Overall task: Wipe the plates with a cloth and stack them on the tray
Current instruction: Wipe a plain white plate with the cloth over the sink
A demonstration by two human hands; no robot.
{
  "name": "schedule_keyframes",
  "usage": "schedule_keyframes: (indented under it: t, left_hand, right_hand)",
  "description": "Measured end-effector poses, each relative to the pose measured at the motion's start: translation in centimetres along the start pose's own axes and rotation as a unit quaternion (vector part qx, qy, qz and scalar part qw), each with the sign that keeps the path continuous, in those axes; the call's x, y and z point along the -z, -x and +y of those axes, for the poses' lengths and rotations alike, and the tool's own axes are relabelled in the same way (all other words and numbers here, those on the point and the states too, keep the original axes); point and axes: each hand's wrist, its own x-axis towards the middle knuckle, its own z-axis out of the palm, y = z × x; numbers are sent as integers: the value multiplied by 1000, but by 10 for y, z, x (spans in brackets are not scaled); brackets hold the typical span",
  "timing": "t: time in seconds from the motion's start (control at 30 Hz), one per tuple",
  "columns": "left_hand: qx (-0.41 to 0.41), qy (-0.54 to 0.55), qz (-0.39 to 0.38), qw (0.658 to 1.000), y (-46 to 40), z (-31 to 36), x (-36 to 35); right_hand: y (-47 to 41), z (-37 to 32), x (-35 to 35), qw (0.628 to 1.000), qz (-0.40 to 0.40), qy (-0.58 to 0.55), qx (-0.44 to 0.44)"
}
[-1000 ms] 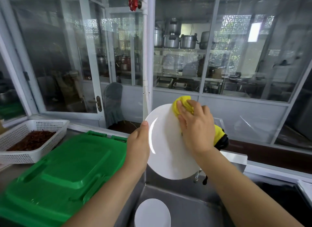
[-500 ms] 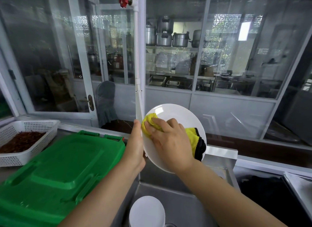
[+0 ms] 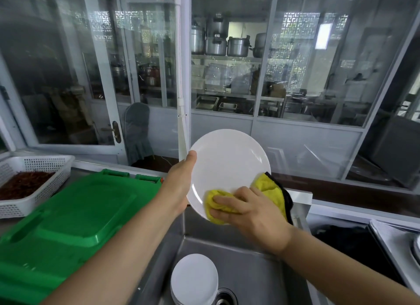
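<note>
Single head-worn wide-angle view, facing forward and down. Close range: sink (image 3: pixel 238 259) at bottom centre, both forearms entering from lower edge. Glass partition (image 3: pixel 295 77) fills upper half of frame. No second view; nothing shared.

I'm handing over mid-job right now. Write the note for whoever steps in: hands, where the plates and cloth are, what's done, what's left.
Left hand grips the left rim of the white plate, held tilted above the sink.
Right hand presses the yellow cloth on the plate's lower edge, mid-wipe.
More white plates are stacked in the sink basin beside the drain.
Green tray on the counter to the left holds no plates.
Done: nothing stacked yet.
Left: finish this plate, set it on the tray, then wipe and stack those in the sink.
</note>
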Motion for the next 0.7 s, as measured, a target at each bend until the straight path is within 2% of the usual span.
schedule_keyframes:
  t: [0.2, 0.43, 0.6, 0.7]
  left_hand:
    - [-66, -12, 25, 997, 2, 1, 2]
    - [-77, 39, 66, 994, 6, -14, -23]
    - [-97, 37, 83, 991, 4, -12, -12]
    - [-115, -12, 86, 990, 7, -9, -3]
  right_hand:
    - [11, 26, 15, 995, 24, 53, -85]
    - [-30, -42, -9, 976, 99, -6, -196]
    - [-7, -39, -3, 987, 61, 16, -147]
    - [17, -17, 4, 986, 54, 49, -151]
